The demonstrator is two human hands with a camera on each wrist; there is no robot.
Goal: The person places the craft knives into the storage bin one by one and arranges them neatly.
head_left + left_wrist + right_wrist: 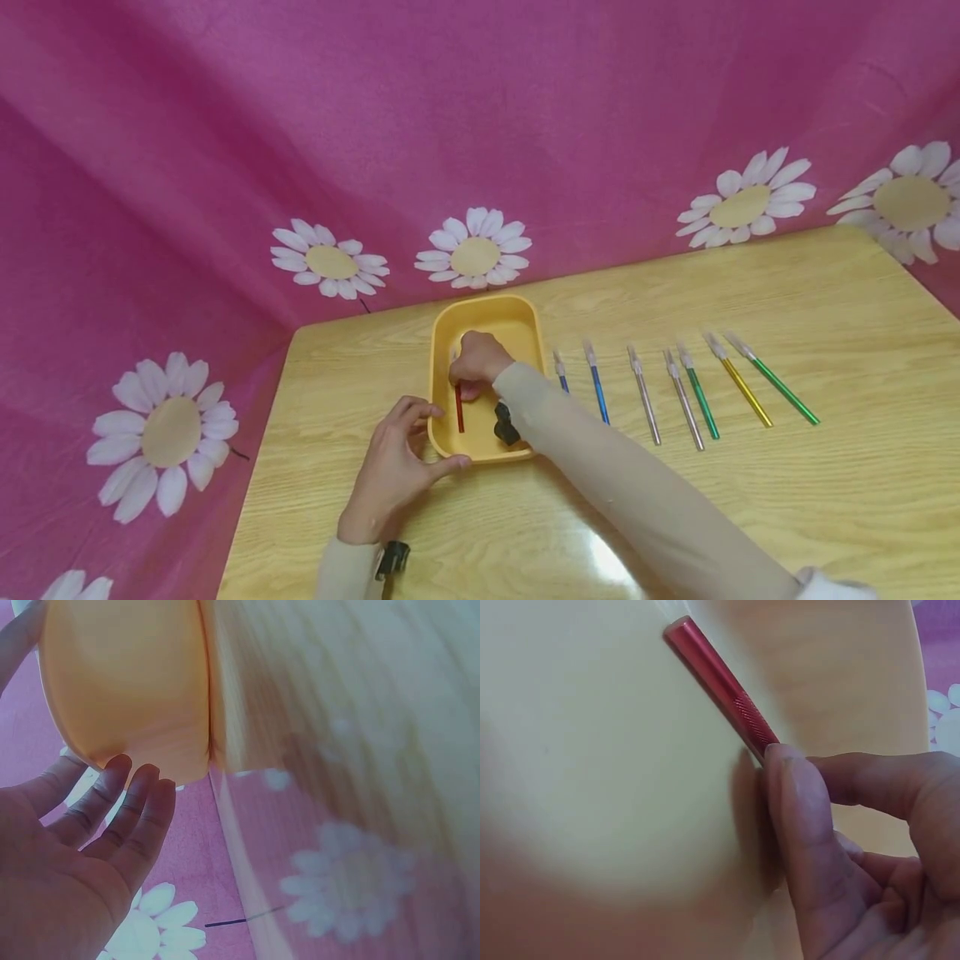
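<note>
Inside a yellow plastic tray (pixel 486 457), my right hand (pixel 480 360) pinches a red craft knife (pixel 460 408) between thumb and fingers. The knife's bare handle end points toward the near side of the tray, and its knurled grip shows by the thumb in the right wrist view. Its blade end is mostly hidden by the fingers. My left hand (pixel 393 458) is at the tray's near left corner, the fingers relaxed along the left wall and the thumb stretched along the front rim. Fingertips (pixel 118 766) touch the tray wall in the left wrist view.
Right of the tray, several capped craft knives lie in a loose row on the wooden table (pixel 847 333): blue (pixel 597 383), silvery pink (pixel 645 396), green (pixel 783 390) and yellow (pixel 738 382). My right forearm passes over the near table. A pink flowered cloth (pixel 480 125) hangs behind.
</note>
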